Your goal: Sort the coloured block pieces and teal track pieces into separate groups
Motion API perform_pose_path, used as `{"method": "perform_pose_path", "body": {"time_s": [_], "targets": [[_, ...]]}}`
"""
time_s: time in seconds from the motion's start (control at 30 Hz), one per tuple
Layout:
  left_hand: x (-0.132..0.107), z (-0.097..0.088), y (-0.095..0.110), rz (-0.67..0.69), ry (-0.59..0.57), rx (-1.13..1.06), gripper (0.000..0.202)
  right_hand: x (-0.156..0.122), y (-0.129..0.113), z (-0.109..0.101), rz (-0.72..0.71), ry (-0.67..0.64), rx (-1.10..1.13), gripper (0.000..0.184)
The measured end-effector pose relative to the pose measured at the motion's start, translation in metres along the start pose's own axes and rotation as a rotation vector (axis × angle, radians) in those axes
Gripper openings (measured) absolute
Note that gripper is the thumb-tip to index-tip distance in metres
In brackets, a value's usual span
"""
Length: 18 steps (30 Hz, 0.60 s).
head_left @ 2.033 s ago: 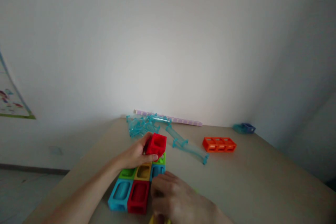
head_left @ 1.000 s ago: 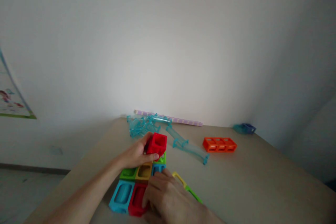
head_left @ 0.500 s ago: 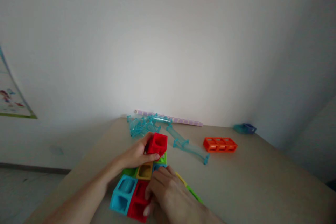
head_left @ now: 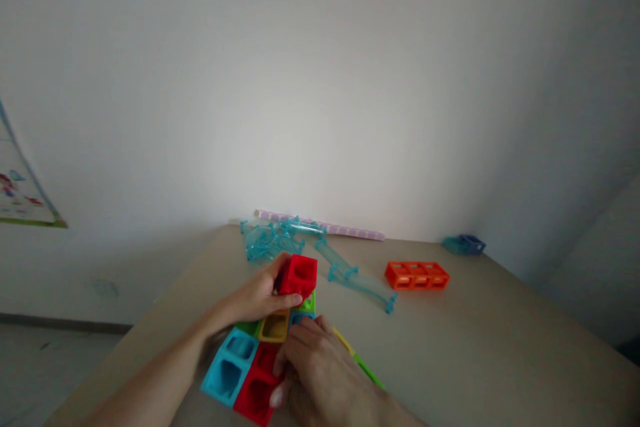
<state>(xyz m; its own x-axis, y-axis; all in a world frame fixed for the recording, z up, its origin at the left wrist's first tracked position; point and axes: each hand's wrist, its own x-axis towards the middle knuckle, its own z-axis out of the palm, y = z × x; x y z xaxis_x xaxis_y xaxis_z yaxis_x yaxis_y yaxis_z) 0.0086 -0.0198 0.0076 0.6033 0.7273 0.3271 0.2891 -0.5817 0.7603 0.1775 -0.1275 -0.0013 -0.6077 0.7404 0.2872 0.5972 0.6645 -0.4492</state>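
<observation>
My left hand [head_left: 257, 297] is closed around a red hollow cube [head_left: 299, 275] sitting on top of a cluster of coloured hollow blocks. The cluster has a green block [head_left: 309, 302], a yellow one [head_left: 274, 327], a cyan one [head_left: 231, 371] and a red one [head_left: 256, 391]. My right hand [head_left: 320, 373] grips the near end of the cluster at the red block, with fingers curled over it. The near end of the cluster is tipped up off the beige table [head_left: 475, 340]. A yellow-green flat strip [head_left: 357, 360] lies just right of my right hand.
Clear cyan tube pieces [head_left: 273, 240] are heaped at the table's back, and one long tube [head_left: 357, 278] runs toward the middle. An orange three-cell block [head_left: 417, 275] lies to the right, a small blue piece [head_left: 464, 244] in the far corner, a lilac strip [head_left: 320, 225] along the wall.
My right hand moved onto the near red block and tilted the cyan and red end of the cluster upward. The yellow-green strip came into view. My left hand stayed on the top red cube.
</observation>
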Motion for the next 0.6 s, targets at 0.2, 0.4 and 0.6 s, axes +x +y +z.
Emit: {"method": "perform_pose_path", "body": {"time_s": [0.2,0.4,0.6], "targets": [[-0.001,-0.001,0.004,0.004,-0.004,0.009,0.039,0.001,0.003,0.002,0.001,-0.009,-0.012,0.018],[0.004,-0.001,-0.013,0.024,0.125,-0.314,0.043,-0.001,-0.003,-0.004,-0.014,-0.021,-0.028,0.019],[-0.008,-0.022,-0.016,-0.021,-0.147,-1.177,0.053,-0.002,-0.009,-0.012,0.027,-0.036,-0.041,0.020]]}}
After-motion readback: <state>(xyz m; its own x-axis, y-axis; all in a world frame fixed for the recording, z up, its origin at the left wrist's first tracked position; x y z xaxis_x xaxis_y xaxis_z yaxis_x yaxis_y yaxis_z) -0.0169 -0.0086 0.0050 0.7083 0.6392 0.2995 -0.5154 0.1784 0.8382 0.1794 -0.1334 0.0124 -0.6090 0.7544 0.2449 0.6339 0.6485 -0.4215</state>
